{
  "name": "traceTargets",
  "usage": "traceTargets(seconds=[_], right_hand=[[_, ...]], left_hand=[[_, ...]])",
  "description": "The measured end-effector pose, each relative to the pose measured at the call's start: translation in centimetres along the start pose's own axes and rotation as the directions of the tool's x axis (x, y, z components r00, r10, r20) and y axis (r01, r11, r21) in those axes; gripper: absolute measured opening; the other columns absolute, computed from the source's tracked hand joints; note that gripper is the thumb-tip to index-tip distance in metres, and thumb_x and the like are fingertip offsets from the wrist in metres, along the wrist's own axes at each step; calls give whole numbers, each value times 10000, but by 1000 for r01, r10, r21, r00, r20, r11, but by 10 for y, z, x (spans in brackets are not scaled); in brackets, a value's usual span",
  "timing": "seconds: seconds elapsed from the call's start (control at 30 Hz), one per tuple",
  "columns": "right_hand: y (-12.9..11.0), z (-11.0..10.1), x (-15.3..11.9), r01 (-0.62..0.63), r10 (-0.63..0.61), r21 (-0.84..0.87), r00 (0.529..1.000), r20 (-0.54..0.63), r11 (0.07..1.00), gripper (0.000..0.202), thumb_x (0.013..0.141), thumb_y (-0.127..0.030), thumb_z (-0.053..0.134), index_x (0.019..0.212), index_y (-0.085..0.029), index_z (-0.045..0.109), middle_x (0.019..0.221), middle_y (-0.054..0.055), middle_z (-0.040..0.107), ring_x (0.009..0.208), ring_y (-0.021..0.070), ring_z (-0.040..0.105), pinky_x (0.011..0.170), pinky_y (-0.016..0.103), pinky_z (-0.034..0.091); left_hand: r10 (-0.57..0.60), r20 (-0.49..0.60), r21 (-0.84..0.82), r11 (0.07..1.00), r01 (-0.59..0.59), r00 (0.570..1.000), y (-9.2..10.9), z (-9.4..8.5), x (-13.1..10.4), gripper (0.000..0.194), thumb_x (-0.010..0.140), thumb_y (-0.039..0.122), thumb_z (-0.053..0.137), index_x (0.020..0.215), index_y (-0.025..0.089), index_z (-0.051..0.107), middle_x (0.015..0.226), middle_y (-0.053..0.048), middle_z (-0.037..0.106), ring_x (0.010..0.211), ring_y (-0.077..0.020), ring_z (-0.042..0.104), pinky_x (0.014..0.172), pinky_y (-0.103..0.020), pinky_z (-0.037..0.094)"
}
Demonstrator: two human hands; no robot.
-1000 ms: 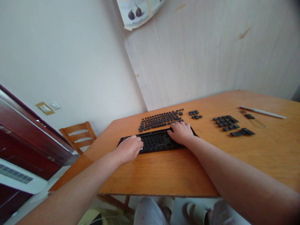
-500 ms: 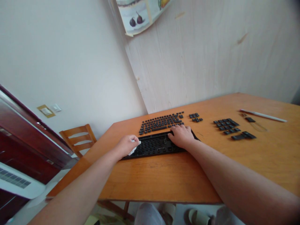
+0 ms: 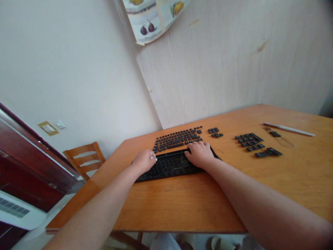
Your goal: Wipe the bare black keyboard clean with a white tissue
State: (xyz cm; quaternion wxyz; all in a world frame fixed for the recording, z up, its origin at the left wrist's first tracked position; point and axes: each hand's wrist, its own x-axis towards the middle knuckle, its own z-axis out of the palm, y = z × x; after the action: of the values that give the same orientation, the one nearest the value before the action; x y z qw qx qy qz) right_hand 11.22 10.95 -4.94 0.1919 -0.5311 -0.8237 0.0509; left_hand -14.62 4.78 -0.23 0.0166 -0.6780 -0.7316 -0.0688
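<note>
A black keyboard with its keycaps off lies along the near side of the wooden table; small posts and a few metal wire clips show on it. My left hand is closed over the keyboard's left part, pinching a crumpled white tissue of which only a bit peeks out. My right hand rests on the right part, its fingers bent over the far edge and the thumb spread on the board. Behind the keyboard, loose black keycaps lie in keyboard order.
Further right are small keycap groups and number-pad keycaps. A thin white stick and a small dark object with a looped cord lie at the right. A wooden chair stands left of the table, against a pale wall.
My left hand has slid toward the keyboard's far edge, and less of the tissue shows. The right hand stays where it was on the keyboard. The view has shifted slightly.
</note>
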Motion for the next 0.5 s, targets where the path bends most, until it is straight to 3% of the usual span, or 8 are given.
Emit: traceTargets(seconds=[0.3,0.5], right_hand=[[0,-1,0,8,-8,18,1000,-14,1000,406,897,-437,417,1074,-168,663,1167,162,645,1114,340,511,950,485,287],[0,-1,0,0,0,28,1000,-12,1000,402,892,-433,419,1070,-168,664,1167,160,645,1103,332,513,956,478,281]], left_hand=[[-141,76,77,988,135,987,6,3,5,173,768,260,544,690,180,675,508,1,614,492,-136,565,496,-229,353],[-66,78,190,980,50,995,16,-3,7,122,718,183,562,634,187,652,550,-17,616,532,-152,566,535,-247,362]])
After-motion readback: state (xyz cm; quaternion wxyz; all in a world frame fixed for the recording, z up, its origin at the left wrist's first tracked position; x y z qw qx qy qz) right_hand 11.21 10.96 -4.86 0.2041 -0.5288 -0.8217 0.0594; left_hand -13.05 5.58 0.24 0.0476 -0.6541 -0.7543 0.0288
